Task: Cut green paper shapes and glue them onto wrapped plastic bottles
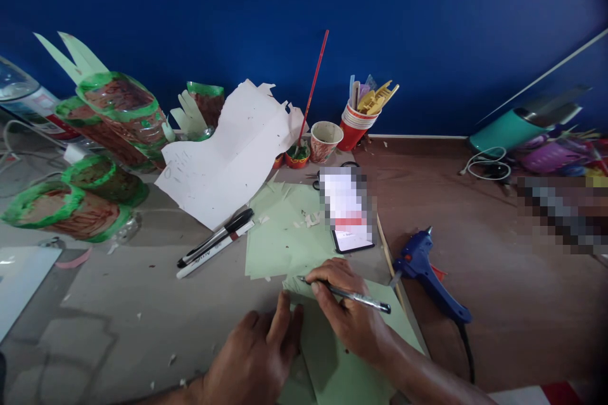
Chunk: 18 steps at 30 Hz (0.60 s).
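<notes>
In the head view, my right hand (344, 310) is closed around a pen (361, 299), its tip on the upper left part of a light green paper sheet (349, 367). Faint lines show on the paper near the tip. My left hand (261, 345) lies at the left edge of that sheet, index finger stretched out and pressing on the paper, holding nothing. Just beyond, more green paper (280, 234) lies flat with small scraps on it. A phone (346, 209) with a lit screen rests on its right side, partly over scissors (317, 183).
Two markers (216, 243) lie left of the paper. A blue glue gun (432, 275) is on the right, its cord running forward. Behind stand a torn white sheet (228, 152), paper cups (326, 141) and a red stick (313, 85). Green-rimmed brown containers (71, 209) crowd the left.
</notes>
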Tool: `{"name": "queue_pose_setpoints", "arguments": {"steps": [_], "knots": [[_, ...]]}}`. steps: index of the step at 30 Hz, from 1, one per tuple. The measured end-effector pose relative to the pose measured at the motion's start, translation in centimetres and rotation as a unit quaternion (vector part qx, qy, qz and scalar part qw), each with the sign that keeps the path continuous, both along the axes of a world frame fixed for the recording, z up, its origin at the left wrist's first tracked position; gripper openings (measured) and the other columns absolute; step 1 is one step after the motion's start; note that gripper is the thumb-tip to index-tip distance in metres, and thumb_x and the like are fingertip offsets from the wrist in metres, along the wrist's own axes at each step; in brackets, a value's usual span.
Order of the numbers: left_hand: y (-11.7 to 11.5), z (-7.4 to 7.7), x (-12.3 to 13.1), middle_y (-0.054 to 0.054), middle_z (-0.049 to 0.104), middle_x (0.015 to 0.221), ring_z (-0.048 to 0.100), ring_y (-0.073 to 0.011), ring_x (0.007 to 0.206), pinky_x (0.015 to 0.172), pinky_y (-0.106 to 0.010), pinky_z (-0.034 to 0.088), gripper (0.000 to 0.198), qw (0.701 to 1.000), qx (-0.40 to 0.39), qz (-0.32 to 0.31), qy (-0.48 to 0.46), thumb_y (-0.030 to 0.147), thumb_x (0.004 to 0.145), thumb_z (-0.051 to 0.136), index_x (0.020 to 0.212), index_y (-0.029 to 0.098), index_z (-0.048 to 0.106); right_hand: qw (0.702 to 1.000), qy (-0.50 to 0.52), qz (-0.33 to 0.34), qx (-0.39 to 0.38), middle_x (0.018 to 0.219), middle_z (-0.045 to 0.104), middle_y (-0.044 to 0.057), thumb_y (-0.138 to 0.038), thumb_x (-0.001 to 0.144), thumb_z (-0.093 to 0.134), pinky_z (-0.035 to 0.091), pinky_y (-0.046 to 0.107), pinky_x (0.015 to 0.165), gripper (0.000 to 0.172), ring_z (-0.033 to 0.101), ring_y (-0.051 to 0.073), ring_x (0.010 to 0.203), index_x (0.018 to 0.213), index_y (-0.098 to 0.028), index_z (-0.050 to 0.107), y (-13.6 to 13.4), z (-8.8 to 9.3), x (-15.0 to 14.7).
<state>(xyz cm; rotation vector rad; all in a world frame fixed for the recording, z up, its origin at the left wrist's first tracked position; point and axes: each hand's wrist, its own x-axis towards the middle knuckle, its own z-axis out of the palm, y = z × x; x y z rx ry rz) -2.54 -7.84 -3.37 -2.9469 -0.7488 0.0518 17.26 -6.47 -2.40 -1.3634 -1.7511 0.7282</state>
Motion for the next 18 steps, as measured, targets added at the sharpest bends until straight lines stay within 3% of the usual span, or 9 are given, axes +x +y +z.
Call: {"name": "queue_pose_setpoints", "arguments": {"steps": [18], "knots": [[0.13, 0.26, 0.04, -0.023, 0.062, 0.118, 0.063, -0.0173, 0.066, 0.06, -0.031, 0.047, 0.04, 1.0, 0.002, 0.005, -0.009, 0.017, 0.084, 0.053, 0.122, 0.01, 0.057, 1.0, -0.001, 0.002, -0.001, 0.075, 0.066, 0.003, -0.016, 0.09, 0.047, 0.045, 0.035, 0.072, 0.015, 0.06, 0.019, 0.072, 0.088, -0.021, 0.062, -0.09, -0.15, 0.05]]}}
